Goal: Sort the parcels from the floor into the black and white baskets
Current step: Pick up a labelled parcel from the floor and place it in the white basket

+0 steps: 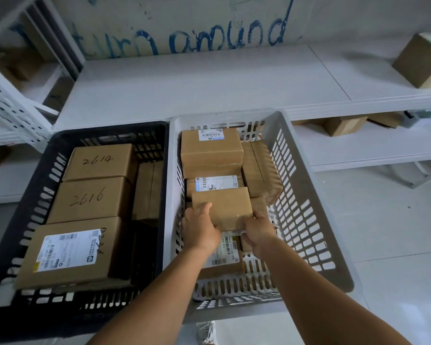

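- Gripping one parcel [222, 206] are both hands: left hand [199, 229] clasps its near-left corner, right hand [258, 234] its near-right edge
- parcel sits inside the white basket [306, 195], atop other boxes (labels showing)
- black basket [18, 220] alongside, touching, holds boxes marked 2614 [98, 160] and 2616 [91, 196]

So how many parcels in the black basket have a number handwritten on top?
3, all in the black basket's left column: "2614" at the far end, "2616" in the middle, and the labelled near parcel with digits beside its label. The darker parcels to their right may hide more.
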Action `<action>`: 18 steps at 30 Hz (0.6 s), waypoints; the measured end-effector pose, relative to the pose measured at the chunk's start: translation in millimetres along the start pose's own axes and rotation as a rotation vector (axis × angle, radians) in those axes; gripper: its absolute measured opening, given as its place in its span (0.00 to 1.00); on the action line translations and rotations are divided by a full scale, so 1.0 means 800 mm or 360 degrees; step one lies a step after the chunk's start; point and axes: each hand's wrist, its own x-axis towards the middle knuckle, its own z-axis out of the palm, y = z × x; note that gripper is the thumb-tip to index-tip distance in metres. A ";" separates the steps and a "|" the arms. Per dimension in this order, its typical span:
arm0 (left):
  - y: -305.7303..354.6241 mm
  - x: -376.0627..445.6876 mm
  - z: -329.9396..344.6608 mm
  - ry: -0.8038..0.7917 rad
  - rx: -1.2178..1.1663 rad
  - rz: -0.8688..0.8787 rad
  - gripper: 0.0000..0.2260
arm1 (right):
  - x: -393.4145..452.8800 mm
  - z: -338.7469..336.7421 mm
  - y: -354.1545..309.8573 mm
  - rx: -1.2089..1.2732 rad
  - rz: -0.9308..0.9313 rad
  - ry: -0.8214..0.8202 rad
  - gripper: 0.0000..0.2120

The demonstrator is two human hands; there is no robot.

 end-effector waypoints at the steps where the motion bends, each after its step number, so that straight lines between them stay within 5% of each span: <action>1: 0.002 0.000 0.000 0.0005 0.0012 0.0009 0.30 | 0.002 -0.002 -0.001 0.0001 -0.0012 0.0023 0.19; 18: -0.004 0.005 0.003 -0.0031 0.0319 0.0045 0.33 | -0.016 0.018 -0.016 -0.0525 -0.0139 -0.0175 0.16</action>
